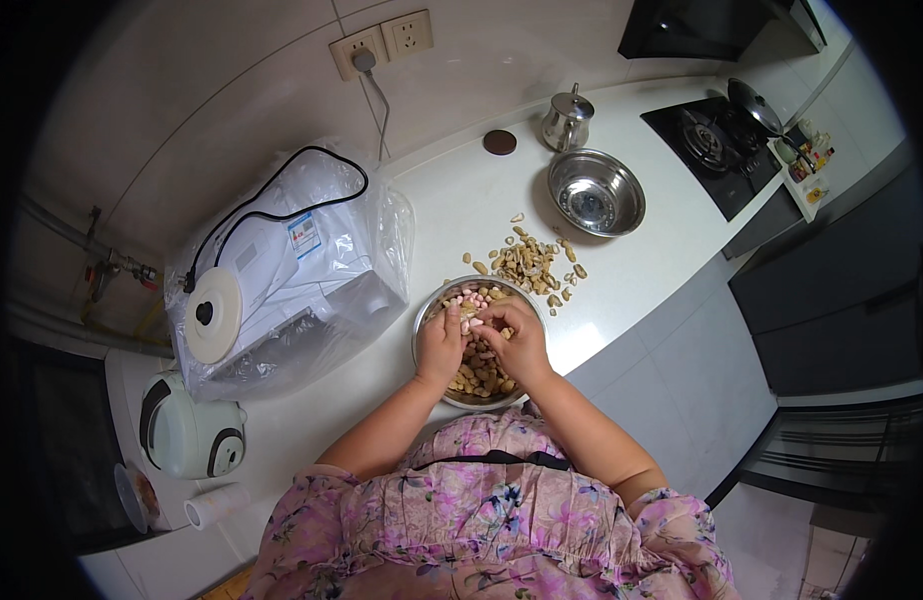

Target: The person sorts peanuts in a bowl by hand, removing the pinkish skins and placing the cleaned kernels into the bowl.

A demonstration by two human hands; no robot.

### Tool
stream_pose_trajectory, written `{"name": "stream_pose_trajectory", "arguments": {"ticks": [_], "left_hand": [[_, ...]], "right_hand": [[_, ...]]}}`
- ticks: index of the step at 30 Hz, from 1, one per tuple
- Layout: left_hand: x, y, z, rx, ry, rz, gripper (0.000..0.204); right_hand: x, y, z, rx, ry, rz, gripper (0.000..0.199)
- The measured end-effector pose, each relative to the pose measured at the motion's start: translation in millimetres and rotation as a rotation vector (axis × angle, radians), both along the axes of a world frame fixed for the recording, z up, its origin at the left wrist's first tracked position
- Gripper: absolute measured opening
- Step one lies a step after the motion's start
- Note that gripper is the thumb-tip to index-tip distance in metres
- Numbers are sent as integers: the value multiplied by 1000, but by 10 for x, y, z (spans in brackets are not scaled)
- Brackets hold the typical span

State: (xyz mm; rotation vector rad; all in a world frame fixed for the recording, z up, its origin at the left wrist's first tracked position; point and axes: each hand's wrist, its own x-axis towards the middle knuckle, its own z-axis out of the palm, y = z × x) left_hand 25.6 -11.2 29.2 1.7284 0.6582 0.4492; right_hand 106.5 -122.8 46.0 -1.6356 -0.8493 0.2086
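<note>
Both hands close together over the peanut bowl, fingers bent inward, tips almost meeting. Left hand [442,345] on the near-left side, right hand [518,340] opposite. Small pale-pink bit showing between the fingertips; cannot tell which hand is clamped on it, or how firmly.

Peanut bowl [481,404]: round, metal, on the counter at its front edge, just before the person's body. Unshelled peanuts [484,370] fill the near part; pink kernels [469,299] lie at the far side, beyond the fingertips.

Just past the rim, slightly right: loose heap of shells [527,262], strays around it. Farther, a second steel bowl [597,195], a metal pot [569,122] with a lid just behind, a dark brown disc [500,142] to its left.

Left: white appliance [262,255] in clear plastic, black cord on top. Far right: black gas stove [712,150].
</note>
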Motion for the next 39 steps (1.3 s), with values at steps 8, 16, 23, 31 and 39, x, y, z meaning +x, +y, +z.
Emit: {"name": "stream_pose_trajectory", "arguments": {"ticks": [8,16,23,31,39], "left_hand": [[-3,72,-66,19,16,36,41],[-28,176,-264,221,67,16,35],[-10,122,-219,242,103,-11,35],[-21,123,-228,162,117,-18,38],[14,166,-244,-114,60,43,38]], "right_hand": [[17,-48,24,35,-34,-63,18],[34,-28,33,-57,-296,-34,24],[-9,33,28,-169,-288,-22,24],[-32,57,-21,-178,-54,-11,14],[7,2,-143,-109,63,47,11]]}}
